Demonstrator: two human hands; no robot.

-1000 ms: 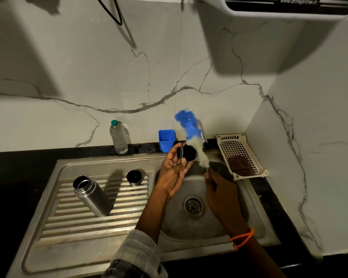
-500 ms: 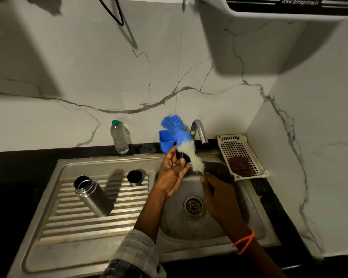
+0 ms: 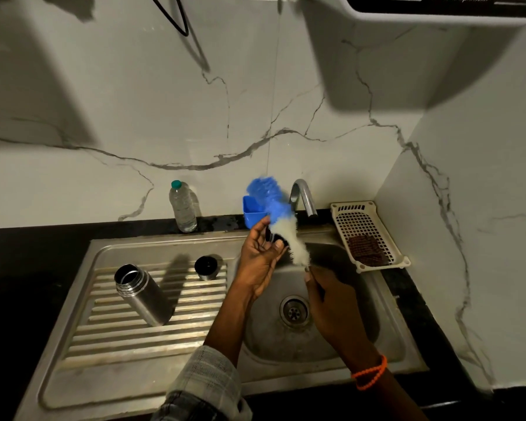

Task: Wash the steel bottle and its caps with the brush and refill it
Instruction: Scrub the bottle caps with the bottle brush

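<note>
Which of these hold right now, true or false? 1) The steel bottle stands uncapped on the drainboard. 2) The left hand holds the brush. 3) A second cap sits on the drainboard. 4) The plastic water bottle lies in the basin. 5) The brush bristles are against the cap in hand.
1) True: the steel bottle stands open-mouthed on the drainboard.
2) False: the right hand grips the brush; the left hand holds a black cap.
3) True: the second cap sits there.
4) False: the plastic water bottle stands on the counter behind the sink.
5) True.
</note>
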